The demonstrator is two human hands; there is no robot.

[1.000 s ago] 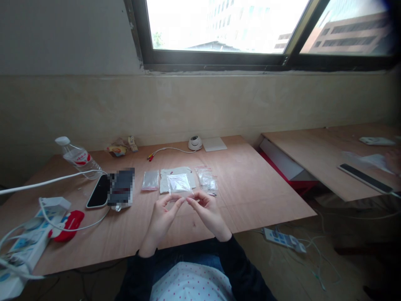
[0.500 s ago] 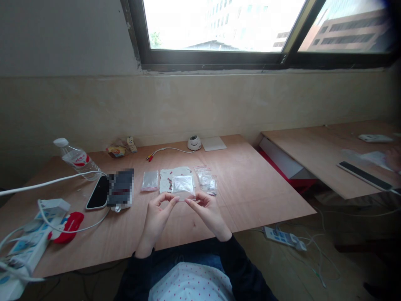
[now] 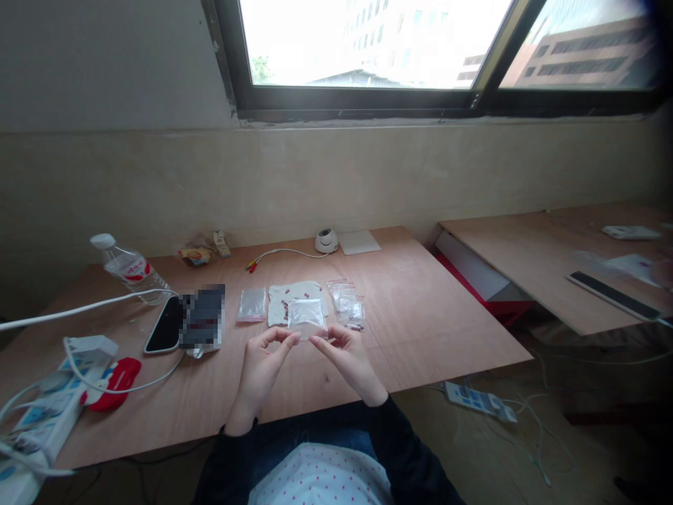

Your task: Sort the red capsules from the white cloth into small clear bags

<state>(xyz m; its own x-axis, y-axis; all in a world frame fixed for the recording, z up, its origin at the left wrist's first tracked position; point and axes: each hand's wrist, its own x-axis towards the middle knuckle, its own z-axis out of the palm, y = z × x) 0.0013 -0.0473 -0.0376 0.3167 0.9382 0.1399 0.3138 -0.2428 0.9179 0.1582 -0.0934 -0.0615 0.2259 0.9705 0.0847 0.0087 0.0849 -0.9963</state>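
A small clear plastic bag (image 3: 308, 313) is stretched between my two hands, its near edge toward me. My left hand (image 3: 267, 358) pinches its near left corner between thumb and finger. At the near right corner, my right hand (image 3: 344, 354) pinches it the same way. Behind the bag lies a white cloth or paper (image 3: 278, 294) with several small reddish-brown bits on it. To its left rests a stack of clear bags (image 3: 252, 304). On its right, several clear bags (image 3: 347, 298) overlap, and small dark things show at the lower edge.
At the left are a water bottle (image 3: 131, 266), a phone (image 3: 162, 326), a pixelated dark item (image 3: 204, 315), a red object (image 3: 118, 384) and a power strip (image 3: 39, 428) with cables. A white dome camera (image 3: 326, 240) and a flat white piece (image 3: 359, 242) sit at the back. Another table (image 3: 526, 252) stands right.
Both hands keep their pinch on the bag and stay in nearly the same place. The whole view has shifted very slightly.
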